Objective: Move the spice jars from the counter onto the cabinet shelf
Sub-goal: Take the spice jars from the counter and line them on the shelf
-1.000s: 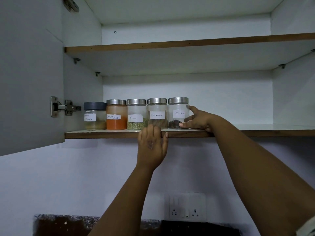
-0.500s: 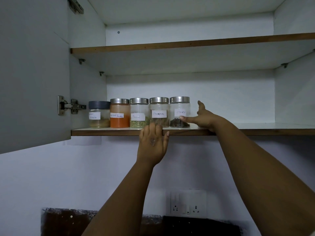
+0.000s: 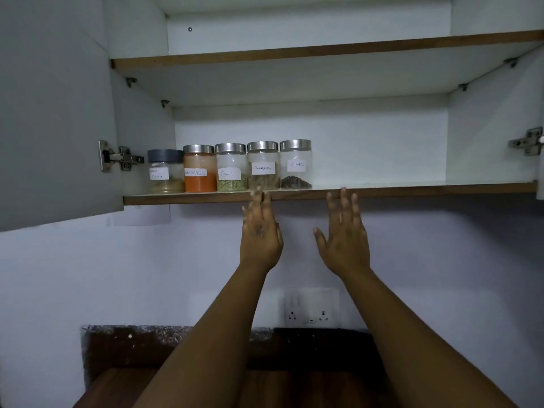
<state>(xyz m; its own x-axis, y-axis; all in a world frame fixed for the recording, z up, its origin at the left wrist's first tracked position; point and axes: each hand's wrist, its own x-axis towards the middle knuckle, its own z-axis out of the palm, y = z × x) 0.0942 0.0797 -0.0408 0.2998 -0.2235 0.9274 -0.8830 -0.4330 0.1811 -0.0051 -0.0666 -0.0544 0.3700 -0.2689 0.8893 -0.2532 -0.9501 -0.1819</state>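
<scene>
Several labelled glass spice jars stand in a row at the left of the lower cabinet shelf (image 3: 412,188). From left: a grey-lidded masala jar (image 3: 165,171), an orange powder jar (image 3: 200,168), a fennel jar (image 3: 231,167), a cinnamon jar (image 3: 263,165) and a cloves jar (image 3: 295,164), the last ones with steel lids. My left hand (image 3: 260,231) is raised just below the shelf edge under the cinnamon jar, fingers apart, holding nothing. My right hand (image 3: 344,234) is beside it, below the shelf and right of the cloves jar, fingers spread, empty.
The left cabinet door (image 3: 53,113) stands open with its hinge (image 3: 117,156) showing. An upper shelf (image 3: 323,50) runs above. A wall socket plate (image 3: 312,309) sits below, over a dark backsplash and a wooden counter (image 3: 294,387).
My right hand has let go of the cloves jar and dropped below the shelf edge. My left hand has pulled slightly back. The view has tilted lower and the counter shows.
</scene>
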